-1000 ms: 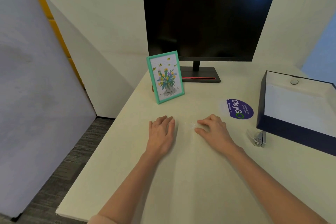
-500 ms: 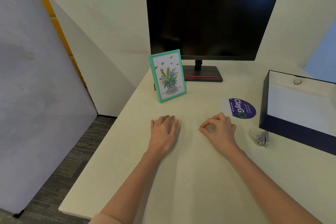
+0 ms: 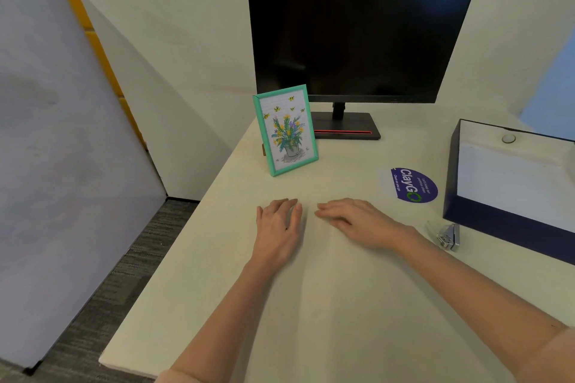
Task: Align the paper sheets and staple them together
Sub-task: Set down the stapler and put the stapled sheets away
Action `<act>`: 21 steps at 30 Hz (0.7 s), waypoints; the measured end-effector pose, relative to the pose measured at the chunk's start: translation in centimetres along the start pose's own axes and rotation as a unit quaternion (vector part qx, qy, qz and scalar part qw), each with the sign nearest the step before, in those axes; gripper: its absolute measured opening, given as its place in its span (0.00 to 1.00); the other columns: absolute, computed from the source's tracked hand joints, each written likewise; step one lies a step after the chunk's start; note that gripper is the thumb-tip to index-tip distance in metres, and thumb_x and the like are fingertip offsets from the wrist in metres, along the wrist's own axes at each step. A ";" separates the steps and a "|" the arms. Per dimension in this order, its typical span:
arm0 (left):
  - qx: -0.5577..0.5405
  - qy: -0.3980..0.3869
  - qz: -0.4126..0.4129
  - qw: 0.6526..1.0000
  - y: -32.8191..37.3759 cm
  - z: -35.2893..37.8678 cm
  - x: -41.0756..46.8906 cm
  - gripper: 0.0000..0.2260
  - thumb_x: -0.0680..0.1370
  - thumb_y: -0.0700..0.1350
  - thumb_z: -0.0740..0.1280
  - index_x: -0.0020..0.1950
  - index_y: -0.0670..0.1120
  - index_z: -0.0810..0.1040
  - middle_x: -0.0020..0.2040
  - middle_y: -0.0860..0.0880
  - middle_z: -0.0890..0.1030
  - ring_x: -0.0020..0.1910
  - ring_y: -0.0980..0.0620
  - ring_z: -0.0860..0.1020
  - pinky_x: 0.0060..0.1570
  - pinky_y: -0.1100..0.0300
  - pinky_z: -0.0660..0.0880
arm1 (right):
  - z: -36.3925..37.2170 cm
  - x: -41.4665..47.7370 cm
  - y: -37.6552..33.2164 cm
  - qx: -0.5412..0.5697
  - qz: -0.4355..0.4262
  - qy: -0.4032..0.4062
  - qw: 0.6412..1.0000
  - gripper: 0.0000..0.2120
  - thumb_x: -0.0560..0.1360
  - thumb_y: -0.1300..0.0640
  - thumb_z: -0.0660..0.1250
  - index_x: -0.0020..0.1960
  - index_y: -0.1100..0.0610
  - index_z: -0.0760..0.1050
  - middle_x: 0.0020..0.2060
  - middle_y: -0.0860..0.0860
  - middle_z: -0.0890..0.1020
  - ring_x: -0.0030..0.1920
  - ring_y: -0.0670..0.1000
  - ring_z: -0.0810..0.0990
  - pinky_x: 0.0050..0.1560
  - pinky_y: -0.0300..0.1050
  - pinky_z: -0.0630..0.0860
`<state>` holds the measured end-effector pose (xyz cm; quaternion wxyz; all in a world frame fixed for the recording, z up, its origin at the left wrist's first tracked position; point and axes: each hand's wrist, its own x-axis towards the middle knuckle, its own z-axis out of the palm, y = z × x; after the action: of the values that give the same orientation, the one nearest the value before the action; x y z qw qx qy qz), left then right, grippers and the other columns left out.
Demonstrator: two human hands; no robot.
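My left hand (image 3: 278,227) lies flat, palm down, on the cream desk (image 3: 311,305), fingers together and holding nothing. My right hand (image 3: 357,221) lies flat beside it, fingertips pointing left toward the left hand, a small gap between them. A small metal stapler (image 3: 448,236) rests on the desk to the right of my right hand, apart from it. White paper sheets (image 3: 510,186) lie inside a dark blue box (image 3: 485,221) at the right edge.
A black monitor (image 3: 361,31) stands at the back on its stand. A green picture frame (image 3: 286,130) stands upright behind my left hand. A purple round sticker (image 3: 410,185) lies on the desk. The desk's left edge drops to grey carpet (image 3: 124,274).
My right hand has gone from a thumb-and-finger pinch to lying flat, and it slid left toward the left hand. The left hand has stayed put.
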<state>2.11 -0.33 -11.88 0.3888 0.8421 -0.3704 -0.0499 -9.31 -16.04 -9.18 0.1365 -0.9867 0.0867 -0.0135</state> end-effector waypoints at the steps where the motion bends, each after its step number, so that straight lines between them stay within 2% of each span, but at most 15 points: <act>1: 0.000 -0.002 0.001 1.000 0.0 0.0 0.0 0.18 0.82 0.52 0.53 0.66 0.49 0.74 0.67 0.51 0.74 0.70 0.52 0.66 0.74 0.45 0.51 | -0.2 0.0 -0.1 -0.018 -0.006 0.006 1.000 0.16 0.81 0.55 0.56 0.67 0.49 0.74 0.69 0.46 0.72 0.69 0.48 0.69 0.69 0.42 0.63; 5: 0.006 -0.004 0.004 1.000 0.1 -0.1 0.0 0.18 0.82 0.52 0.53 0.66 0.49 0.74 0.66 0.51 0.74 0.69 0.52 0.67 0.73 0.44 0.52 | 0.0 0.0 -0.2 -0.062 -0.018 0.035 0.997 0.13 0.80 0.58 0.58 0.57 0.55 0.80 0.57 0.49 0.81 0.60 0.52 0.75 0.61 0.47 0.70; 12: 0.009 -0.010 0.003 1.000 0.0 0.0 -0.1 0.17 0.82 0.52 0.53 0.65 0.49 0.75 0.66 0.51 0.75 0.69 0.52 0.66 0.74 0.44 0.51 | 1.4 0.1 -0.5 -0.072 -0.014 0.100 0.992 0.10 0.76 0.64 0.60 0.50 0.57 0.80 0.45 0.53 0.81 0.51 0.56 0.77 0.50 0.52 0.74; 21: 0.009 -0.007 0.007 1.000 -0.1 0.0 0.0 0.17 0.82 0.52 0.53 0.63 0.49 0.76 0.64 0.50 0.76 0.68 0.51 0.67 0.72 0.43 0.53 | 1.9 0.0 -1.7 -0.122 0.008 0.111 0.986 0.12 0.73 0.71 0.57 0.52 0.60 0.75 0.48 0.55 0.76 0.53 0.56 0.73 0.46 0.51 0.72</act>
<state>2.15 -0.32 -11.93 0.3791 0.8424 -0.3797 -0.0493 -8.91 -13.96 -10.53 0.0043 -0.9877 0.1102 -0.1108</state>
